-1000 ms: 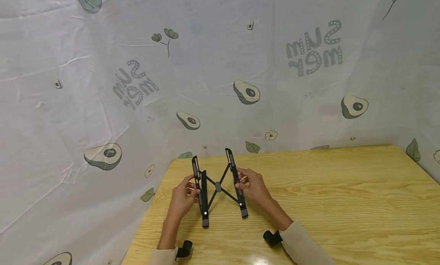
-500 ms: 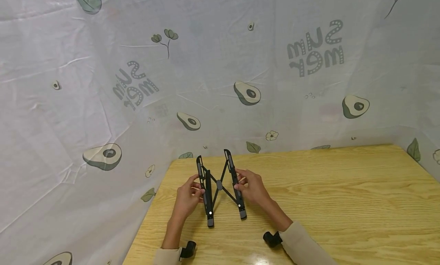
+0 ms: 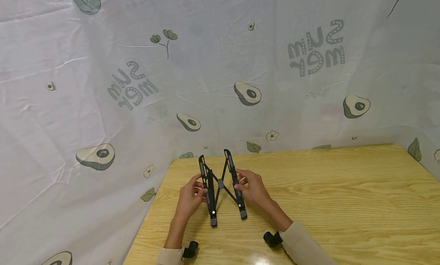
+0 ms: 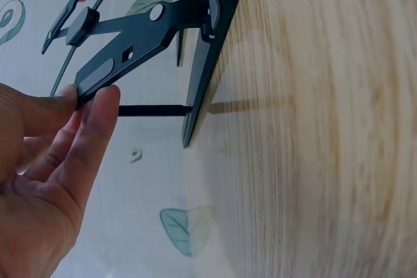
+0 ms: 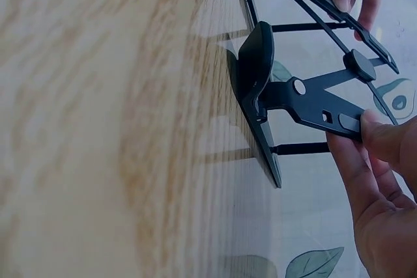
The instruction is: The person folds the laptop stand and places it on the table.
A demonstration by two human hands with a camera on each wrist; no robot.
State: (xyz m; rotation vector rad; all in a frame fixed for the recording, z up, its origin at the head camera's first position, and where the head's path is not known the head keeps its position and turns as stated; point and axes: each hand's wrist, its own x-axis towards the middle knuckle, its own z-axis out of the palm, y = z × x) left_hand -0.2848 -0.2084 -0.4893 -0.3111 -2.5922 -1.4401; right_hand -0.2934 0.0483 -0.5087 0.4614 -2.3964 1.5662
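A black folding laptop stand (image 3: 220,184) stands on the wooden table, its two side arms joined by crossed bars with an oval hub in the middle. My left hand (image 3: 190,196) pinches the left arm between thumb and fingers. On the other side, my right hand (image 3: 253,186) pinches the right arm the same way. In the left wrist view, the raised upper arm of the stand (image 4: 130,43) slants up from its base rail, with a strut between them. The right wrist view shows thumb and fingertips on the edge of the stand's upper arm (image 5: 332,115).
The wooden table (image 3: 337,196) extends to the right and towards me. Behind and left of it hangs a pale curtain (image 3: 213,58) printed with avocados, leaves and lettering. A black wrist mount (image 3: 190,249) sits at my left cuff, and another (image 3: 272,239) at my right.
My left hand has moved right, bringing the stand's left arm closer to the right one and narrowing the crossed bars. My right hand has stayed almost still.
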